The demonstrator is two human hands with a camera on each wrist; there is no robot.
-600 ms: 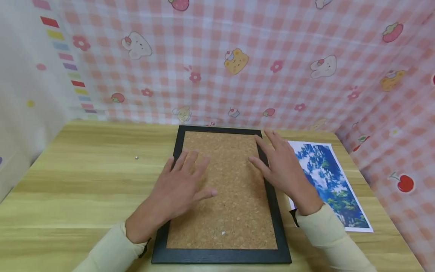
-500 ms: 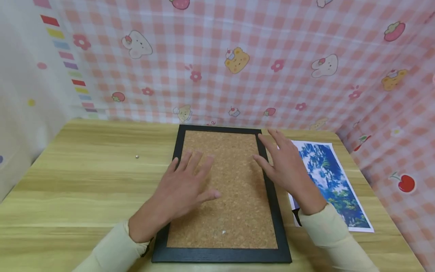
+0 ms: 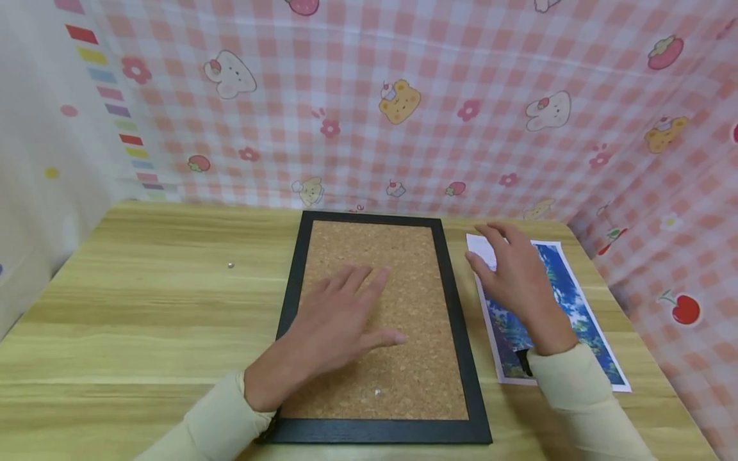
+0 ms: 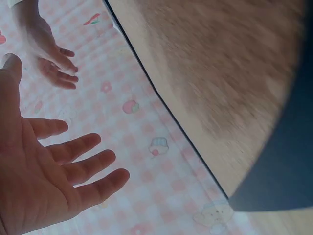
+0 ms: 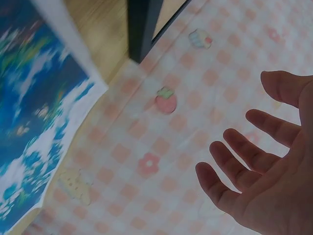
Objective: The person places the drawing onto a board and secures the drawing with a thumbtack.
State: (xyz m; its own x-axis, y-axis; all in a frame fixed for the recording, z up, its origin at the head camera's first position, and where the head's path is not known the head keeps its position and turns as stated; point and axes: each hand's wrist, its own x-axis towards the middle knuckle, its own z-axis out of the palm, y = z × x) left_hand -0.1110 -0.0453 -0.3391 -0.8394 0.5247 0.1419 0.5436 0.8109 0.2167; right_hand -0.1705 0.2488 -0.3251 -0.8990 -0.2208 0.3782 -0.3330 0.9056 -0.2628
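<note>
A cork board (image 3: 409, 307) in a black frame (image 3: 375, 431) lies flat on the wooden table. My left hand (image 3: 334, 320) hovers over the cork with its fingers spread and nothing in it; the left wrist view shows its bare palm (image 4: 44, 181). To the right of the board lies a white-bordered print of a blue and green landscape (image 3: 582, 320). Above this print my right hand (image 3: 519, 275) has its fingers loosely bent. In the right wrist view that hand (image 5: 269, 171) holds nothing, and the print (image 5: 29, 122) shows at the left.
A tiny shiny round piece (image 3: 230, 265) lies on the table (image 3: 161, 320) left of the board. There is a small white fleck (image 3: 377, 392) on the lower cork. Pink checked cloth (image 3: 346, 96) hangs behind the table and along its right side.
My right hand has moved right, from the board's right edge to over the print. My left hand has shifted right, farther over the cork. The board and print stay put.
</note>
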